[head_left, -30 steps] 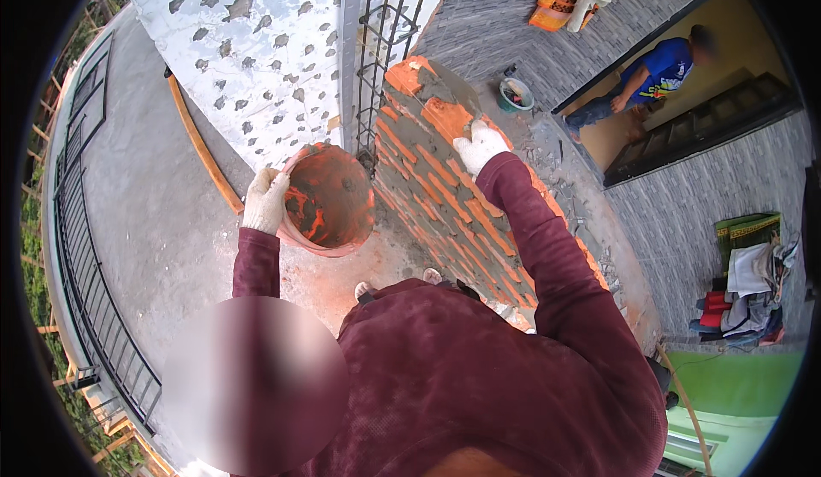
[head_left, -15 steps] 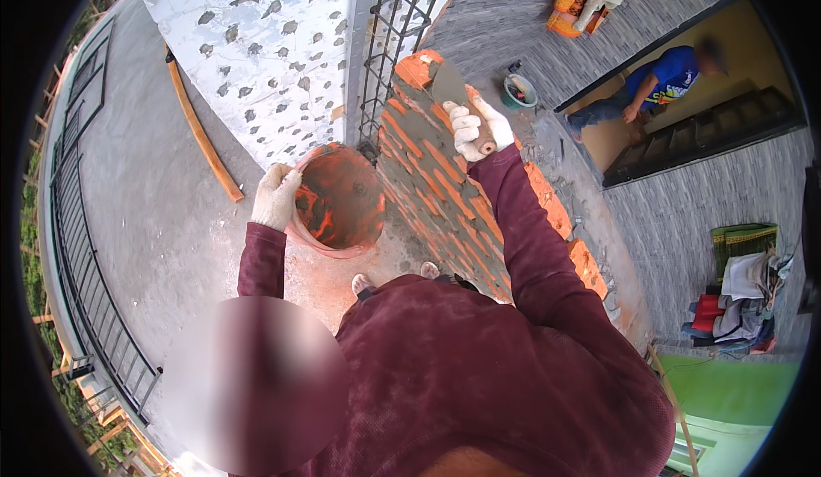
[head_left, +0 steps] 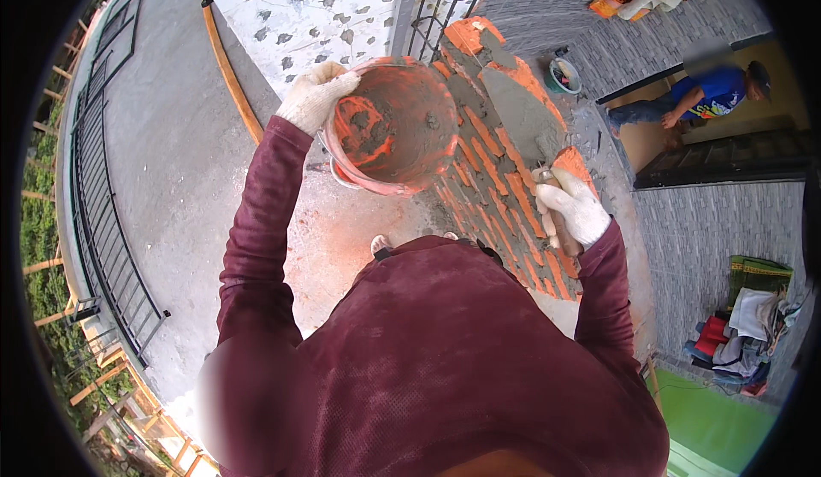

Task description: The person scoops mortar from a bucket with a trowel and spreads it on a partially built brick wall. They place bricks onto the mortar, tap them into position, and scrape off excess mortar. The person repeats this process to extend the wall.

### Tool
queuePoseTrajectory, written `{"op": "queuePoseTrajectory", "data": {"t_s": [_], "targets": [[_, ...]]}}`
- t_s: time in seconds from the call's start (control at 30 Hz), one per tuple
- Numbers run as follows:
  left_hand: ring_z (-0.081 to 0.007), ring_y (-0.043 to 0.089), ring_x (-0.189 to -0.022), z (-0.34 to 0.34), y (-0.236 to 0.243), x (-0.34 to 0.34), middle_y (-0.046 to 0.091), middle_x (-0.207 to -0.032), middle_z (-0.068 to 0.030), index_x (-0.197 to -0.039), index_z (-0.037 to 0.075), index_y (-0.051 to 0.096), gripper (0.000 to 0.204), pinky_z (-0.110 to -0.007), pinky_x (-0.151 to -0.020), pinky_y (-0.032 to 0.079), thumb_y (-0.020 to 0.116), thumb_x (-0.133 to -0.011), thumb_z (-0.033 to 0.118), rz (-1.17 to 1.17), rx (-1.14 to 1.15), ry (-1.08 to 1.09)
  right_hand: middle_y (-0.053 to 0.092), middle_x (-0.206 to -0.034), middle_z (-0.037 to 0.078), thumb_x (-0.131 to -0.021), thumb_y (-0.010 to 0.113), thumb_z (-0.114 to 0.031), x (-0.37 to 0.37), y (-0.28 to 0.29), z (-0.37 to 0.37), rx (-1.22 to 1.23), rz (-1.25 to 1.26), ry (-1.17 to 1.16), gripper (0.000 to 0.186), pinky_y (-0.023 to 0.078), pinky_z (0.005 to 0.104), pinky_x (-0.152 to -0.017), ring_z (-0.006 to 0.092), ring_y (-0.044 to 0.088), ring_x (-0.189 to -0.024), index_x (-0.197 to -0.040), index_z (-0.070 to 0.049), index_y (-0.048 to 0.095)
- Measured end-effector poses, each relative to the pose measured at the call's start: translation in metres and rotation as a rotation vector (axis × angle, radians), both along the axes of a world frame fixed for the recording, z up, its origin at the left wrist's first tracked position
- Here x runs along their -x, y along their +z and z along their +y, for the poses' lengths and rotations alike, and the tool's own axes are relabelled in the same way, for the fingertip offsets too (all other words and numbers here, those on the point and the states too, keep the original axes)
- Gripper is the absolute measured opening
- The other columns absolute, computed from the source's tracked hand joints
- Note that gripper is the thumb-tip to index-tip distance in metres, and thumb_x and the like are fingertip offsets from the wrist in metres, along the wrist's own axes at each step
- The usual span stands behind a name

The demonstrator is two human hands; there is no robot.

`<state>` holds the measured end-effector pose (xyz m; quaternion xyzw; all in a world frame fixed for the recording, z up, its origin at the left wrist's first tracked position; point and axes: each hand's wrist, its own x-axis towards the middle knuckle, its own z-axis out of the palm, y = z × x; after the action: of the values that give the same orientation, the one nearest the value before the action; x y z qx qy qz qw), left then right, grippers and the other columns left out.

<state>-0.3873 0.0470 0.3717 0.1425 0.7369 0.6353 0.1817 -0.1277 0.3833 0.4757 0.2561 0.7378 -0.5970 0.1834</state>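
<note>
My left hand (head_left: 318, 99), in a whitish work glove, grips the rim of an orange bucket (head_left: 438, 114), which is tilted so that its inside shows. Grey mortar (head_left: 372, 135) lies in it and smears its walls. My gloved right hand (head_left: 575, 209) is closed round the wooden handle of a trowel (head_left: 522, 116). Its broad grey blade points away from me over the top of a brick wall (head_left: 489, 188), and I cannot tell whether it touches. Orange bricks and grey mortar joints show on the wall's face.
Steel reinforcing bars (head_left: 451, 7) rise at the wall's far end, beside a pitted white panel (head_left: 316, 15). A small bucket (head_left: 562, 76) stands behind the wall. A person in blue (head_left: 705, 97) is in the doorway at right. A black railing (head_left: 98, 220) runs along the left.
My left hand has lifted the bucket up and to the right, nearer the wall. My right hand has drawn back toward me and right with the trowel. The person in the doorway has shifted slightly.
</note>
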Motion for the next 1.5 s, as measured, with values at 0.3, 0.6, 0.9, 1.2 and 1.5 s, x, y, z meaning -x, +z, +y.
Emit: {"op": "queuePoseTrajectory", "data": {"t_s": [0.3, 0.6, 0.9, 1.2, 1.5], "targets": [[-0.0101, 0.061, -0.091, 0.032, 0.07, 0.011, 0.068, -0.097, -0.0003, -0.111, 0.003, 0.069, 0.031, -0.027, -0.082, 0.05, 0.075, -0.095, 0.03, 0.156, 0.018, -0.396, 0.067, -0.105, 0.023, -0.091, 0.063, -0.012, 0.057, -0.067, -0.068, -1.364, 0.378, 0.815, 0.046, 0.059, 0.0455, -0.075, 0.037, 0.073, -0.089, -0.129, 0.008, 0.048], [-0.0102, 0.061, -0.093, 0.029, 0.097, -0.007, 0.067, -0.1, -0.0004, -0.112, 0.002, 0.069, 0.032, -0.026, -0.085, 0.051, 0.074, -0.095, 0.029, 0.103, -0.01, -0.278, 0.066, -0.099, 0.023, -0.096, 0.059, -0.016, 0.067, -0.021, -0.074, -1.314, 0.534, 0.801, 0.045, 0.06, 0.0382, -0.067, 0.0324, 0.073, -0.08, -0.129, 0.012, 0.047], [-0.0078, 0.057, -0.09, 0.012, 0.078, -0.009, 0.064, -0.097, 0.0028, -0.11, 0.004, 0.067, 0.026, -0.024, -0.081, 0.048, 0.072, -0.096, 0.026, 0.22, -0.01, -0.273, 0.068, -0.107, 0.024, -0.087, 0.063, -0.012, 0.037, 0.012, -0.064, -1.321, 0.291, 1.103, 0.061, 0.06, 0.0422, -0.064, 0.0338, 0.074, -0.083, -0.139, 0.012, 0.044], [-0.0071, 0.055, -0.085, 0.001, 0.083, -0.029, 0.062, -0.091, 0.0032, -0.103, 0.004, 0.066, 0.021, -0.023, -0.079, 0.046, 0.072, -0.094, 0.023, 0.183, 0.047, -0.251, 0.068, -0.105, 0.024, -0.085, 0.063, -0.012, 0.024, -0.027, -0.074, -1.07, 0.263, 1.19, 0.062, 0.059, 0.0453, -0.065, 0.0344, 0.074, -0.084, -0.137, 0.015, 0.044], [-0.0079, 0.052, -0.081, 0.027, 0.081, -0.02, 0.058, -0.086, 0.0039, -0.098, 0.005, 0.064, 0.019, -0.024, -0.073, 0.043, 0.069, -0.094, 0.023, 0.212, 0.043, -0.243, 0.072, -0.102, 0.022, -0.08, 0.069, -0.013, 0.003, -0.076, -0.069, -1.089, 0.289, 0.992, 0.043, 0.059, 0.048, -0.065, 0.0383, 0.074, -0.082, -0.116, 0.007, 0.056]]}}
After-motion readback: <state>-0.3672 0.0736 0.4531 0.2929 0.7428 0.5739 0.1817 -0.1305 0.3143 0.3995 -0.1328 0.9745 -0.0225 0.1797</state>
